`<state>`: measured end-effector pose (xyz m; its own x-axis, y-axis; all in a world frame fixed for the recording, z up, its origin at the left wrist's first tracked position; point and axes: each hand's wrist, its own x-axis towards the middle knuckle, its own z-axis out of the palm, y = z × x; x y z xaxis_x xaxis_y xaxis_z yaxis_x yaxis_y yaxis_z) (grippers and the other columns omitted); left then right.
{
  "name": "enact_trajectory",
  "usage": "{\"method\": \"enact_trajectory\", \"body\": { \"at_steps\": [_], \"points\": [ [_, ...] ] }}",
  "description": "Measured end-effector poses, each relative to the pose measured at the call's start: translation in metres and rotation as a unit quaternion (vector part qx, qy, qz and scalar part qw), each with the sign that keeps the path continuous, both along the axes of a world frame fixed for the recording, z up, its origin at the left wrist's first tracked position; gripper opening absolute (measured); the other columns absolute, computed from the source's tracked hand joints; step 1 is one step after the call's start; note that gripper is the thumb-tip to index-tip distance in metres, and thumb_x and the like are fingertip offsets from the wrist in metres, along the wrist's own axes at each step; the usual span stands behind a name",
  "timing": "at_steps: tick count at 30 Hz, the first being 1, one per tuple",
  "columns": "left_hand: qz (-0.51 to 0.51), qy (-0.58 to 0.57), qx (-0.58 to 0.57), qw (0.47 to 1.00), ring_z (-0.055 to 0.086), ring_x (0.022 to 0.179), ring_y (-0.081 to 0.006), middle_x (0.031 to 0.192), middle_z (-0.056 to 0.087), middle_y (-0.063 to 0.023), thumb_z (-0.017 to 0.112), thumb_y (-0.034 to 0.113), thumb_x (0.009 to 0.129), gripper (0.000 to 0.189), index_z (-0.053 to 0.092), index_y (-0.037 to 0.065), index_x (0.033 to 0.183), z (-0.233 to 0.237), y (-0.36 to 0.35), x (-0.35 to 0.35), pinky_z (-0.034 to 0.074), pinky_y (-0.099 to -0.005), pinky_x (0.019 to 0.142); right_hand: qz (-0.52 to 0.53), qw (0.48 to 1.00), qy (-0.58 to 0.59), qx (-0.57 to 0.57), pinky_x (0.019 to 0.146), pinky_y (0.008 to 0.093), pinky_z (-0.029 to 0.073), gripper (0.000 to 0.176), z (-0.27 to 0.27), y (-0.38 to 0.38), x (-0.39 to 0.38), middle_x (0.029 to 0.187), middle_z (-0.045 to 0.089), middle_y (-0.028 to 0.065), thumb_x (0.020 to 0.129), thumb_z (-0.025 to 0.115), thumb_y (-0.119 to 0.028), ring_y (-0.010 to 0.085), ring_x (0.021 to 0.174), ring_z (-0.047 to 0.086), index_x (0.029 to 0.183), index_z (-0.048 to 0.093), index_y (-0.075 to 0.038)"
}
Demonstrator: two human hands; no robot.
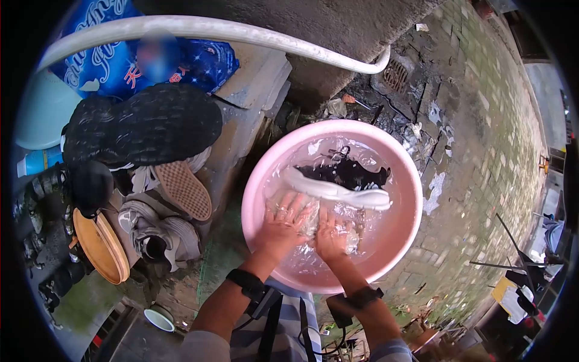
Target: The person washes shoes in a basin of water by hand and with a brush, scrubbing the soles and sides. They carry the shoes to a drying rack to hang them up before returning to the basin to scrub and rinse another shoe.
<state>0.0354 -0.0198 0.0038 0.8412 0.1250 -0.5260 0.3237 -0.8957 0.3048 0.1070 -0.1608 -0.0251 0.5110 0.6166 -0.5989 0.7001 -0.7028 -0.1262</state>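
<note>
A pink basin (412, 241) of cloudy water stands in front of me. A black shoe with a thick white sole (347, 194) floats on its side there, just beyond my fingertips. My left hand (287, 224) is dipped in the water, fingers stretched out and spread. Beside it, my right hand (331, 236) reaches in with its fingers extended. Something pale and translucent-looking (309, 218) shows between the two hands under the rippled surface; I cannot tell what it is. Both wrists wear dark bands.
At left, a black-soled shoe (145, 123), a tan-soled shoe (186, 188) and grey sneakers (158, 235) lie near a blue detergent bag (199, 63). A white pipe (241, 30) crosses above, ending near a drain grate (397, 77). Brick paving (470, 181) lies to the right.
</note>
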Motion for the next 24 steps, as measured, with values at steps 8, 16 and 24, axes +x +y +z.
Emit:
{"method": "enact_trajectory", "body": {
  "at_steps": [8, 16, 24],
  "points": [
    [0.011, 0.015, -0.002, 1.000, 0.011, 0.135, -0.0286, 0.146, 0.017, -0.0084, 0.038, 0.029, 0.086, 0.057, 0.021, 0.021, 0.140, -0.017, -0.015, -0.015, 0.012, -0.0487, 0.108, -0.085, 0.988, 0.128, 0.000, 0.097, 0.0575, 0.026, 0.070, -0.030, -0.016, -0.008, 0.129, 0.039, 0.0187, 0.075, 0.056, -0.038, 0.0338, 0.117, 0.039, 0.130, 0.035, -0.001],
    [0.132, -0.012, -0.141, 0.981, 0.009, 0.134, -0.0358, 0.147, 0.007, -0.0135, 0.056, 0.037, 0.079, 0.074, 0.018, 0.021, 0.141, -0.018, -0.009, -0.019, 0.007, -0.0546, 0.105, 0.056, 0.996, 0.001, 0.069, 0.102, 0.0485, 0.021, 0.094, -0.022, -0.021, 0.000, 0.130, 0.035, 0.0201, 0.066, 0.065, -0.049, 0.0335, 0.121, 0.033, 0.133, 0.023, 0.003],
    [0.277, -0.320, -0.252, 0.870, 0.021, 0.128, -0.0391, 0.141, 0.014, -0.0212, 0.058, 0.017, 0.081, 0.067, 0.023, 0.006, 0.137, 0.051, 0.017, -0.041, 0.024, -0.0429, 0.102, -0.092, 0.951, -0.093, 0.280, 0.090, 0.0460, 0.030, 0.101, 0.074, -0.015, -0.002, 0.115, 0.046, 0.0159, 0.050, 0.079, -0.034, 0.0328, 0.105, 0.044, 0.130, 0.028, 0.000]
  ]
}}
